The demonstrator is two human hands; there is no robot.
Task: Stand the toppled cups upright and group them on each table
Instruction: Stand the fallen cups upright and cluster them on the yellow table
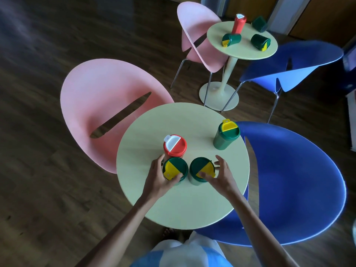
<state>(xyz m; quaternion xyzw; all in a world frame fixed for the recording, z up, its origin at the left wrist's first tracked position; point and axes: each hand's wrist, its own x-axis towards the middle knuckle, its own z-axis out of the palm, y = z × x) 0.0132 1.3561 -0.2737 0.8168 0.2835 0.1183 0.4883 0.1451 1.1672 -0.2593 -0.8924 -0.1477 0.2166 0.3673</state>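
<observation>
On the near round table [192, 205] a red cup [175, 145] with a white flap stands upright. Just in front of it stand two green cups with yellow-and-green lids. My left hand [159, 180] wraps around the left green cup [175, 168]. My right hand [219, 175] holds the right green cup [201, 169], thumb on its lid, fingers spread beside it. A third green cup [226, 136] stands upright alone near the table's right edge. On the far table [242, 49] a red cup [238, 24] stands and three green cups [231, 39] [260, 42] [259, 24] lie toppled.
A pink chair [100, 105] stands left of the near table and a blue chair [292, 180] to its right. Another pink chair [194, 35] and a blue chair [300, 64] flank the far table. The floor is dark wood.
</observation>
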